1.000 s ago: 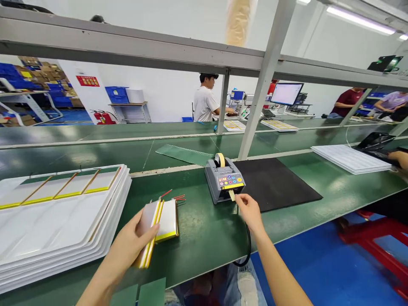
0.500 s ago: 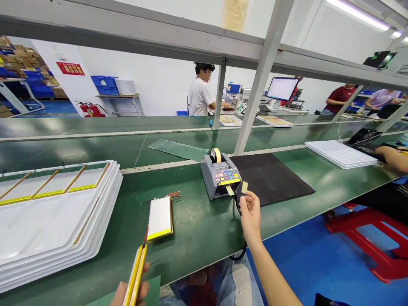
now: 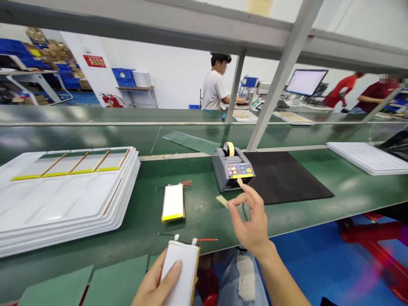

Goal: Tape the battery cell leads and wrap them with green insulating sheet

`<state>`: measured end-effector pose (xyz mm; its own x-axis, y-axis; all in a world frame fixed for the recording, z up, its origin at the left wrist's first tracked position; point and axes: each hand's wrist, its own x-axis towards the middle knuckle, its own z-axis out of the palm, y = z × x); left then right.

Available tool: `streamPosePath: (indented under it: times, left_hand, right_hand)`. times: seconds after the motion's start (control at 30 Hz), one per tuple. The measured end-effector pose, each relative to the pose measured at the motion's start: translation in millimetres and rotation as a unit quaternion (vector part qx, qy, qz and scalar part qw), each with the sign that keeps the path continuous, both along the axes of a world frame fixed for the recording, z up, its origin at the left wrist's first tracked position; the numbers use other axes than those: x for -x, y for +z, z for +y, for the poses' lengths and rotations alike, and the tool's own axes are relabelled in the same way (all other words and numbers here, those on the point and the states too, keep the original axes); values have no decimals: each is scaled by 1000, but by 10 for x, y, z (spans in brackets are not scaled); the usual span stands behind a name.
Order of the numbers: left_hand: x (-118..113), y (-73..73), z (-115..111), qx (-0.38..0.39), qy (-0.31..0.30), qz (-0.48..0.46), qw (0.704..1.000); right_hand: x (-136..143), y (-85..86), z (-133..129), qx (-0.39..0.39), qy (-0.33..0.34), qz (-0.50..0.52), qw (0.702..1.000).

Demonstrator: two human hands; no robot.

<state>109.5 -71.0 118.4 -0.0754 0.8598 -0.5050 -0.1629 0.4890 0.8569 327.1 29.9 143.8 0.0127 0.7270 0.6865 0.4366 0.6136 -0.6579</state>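
Note:
My left hand (image 3: 159, 280) grips a white flat battery pack (image 3: 186, 265), thumb across its face; a black and a red lead stick out from its top end. My right hand (image 3: 251, 216) is up in front of the grey tape dispenser (image 3: 234, 168). A short strip of pale yellow tape (image 3: 222, 200) is pinched at its thumb, and a second tape piece (image 3: 240, 182) shows at the index fingertip, by the dispenser's mouth. Another battery pack (image 3: 173, 200), yellow along its near edge, lies on the green bench left of the dispenser.
A stack of white trays (image 3: 79, 199) stands at left, battery packs in the top one. Beside the dispenser lies a black mat (image 3: 293, 176); more white trays (image 3: 369, 159) are farther right. A slanted metal post (image 3: 280, 80) rises behind. A co-worker (image 3: 215, 89) works across the bench.
My left hand has raised the battery pack and turned its white face up. My right hand now has tape at both thumb and index finger. The camera view has shifted.

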Motion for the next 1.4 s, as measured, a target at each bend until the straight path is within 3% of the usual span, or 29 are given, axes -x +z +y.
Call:
streamPosePath:
  times: [0.07, 0.2, 0.33, 0.47, 0.9, 1.13, 1.23, 1.33, 1.4]
  left_hand:
    - [-21, 78, -8, -40, -81, 39, 995]
    - [-9, 165, -46, -74, -205, 52, 975]
    - [3, 237, -73, -97, -300, 58, 947]
    - [0, 313, -70, -100, -345, 91, 929]
    - [-20, 360, -48, -95, -369, 144, 913]
    - [-24, 318, -84, -104, -357, 188, 909]
    - [-14, 306, -106, -103, -333, 212, 913]
    - [-24, 312, -123, -104, -303, 266, 909]
    - [-43, 314, -132, -107, -275, 324, 899]
  right_hand:
    - [49, 189, -187, 78, 146, -4, 986]
    - [68, 367, -254, 281, 350, 9, 894]
    - [89, 350, -198, 344, 430, -59, 832]
    - [126, 342, -187, 348, 451, -154, 808]
    - [163, 328, -173, 331, 428, -237, 807]
    - [191, 260, -201, 369, 360, -245, 821]
    - [170, 187, -271, 348, 320, -204, 857]
    - [172, 122, -376, 265, 242, -138, 923]
    - [195, 95, -443, 221, 211, -95, 948]
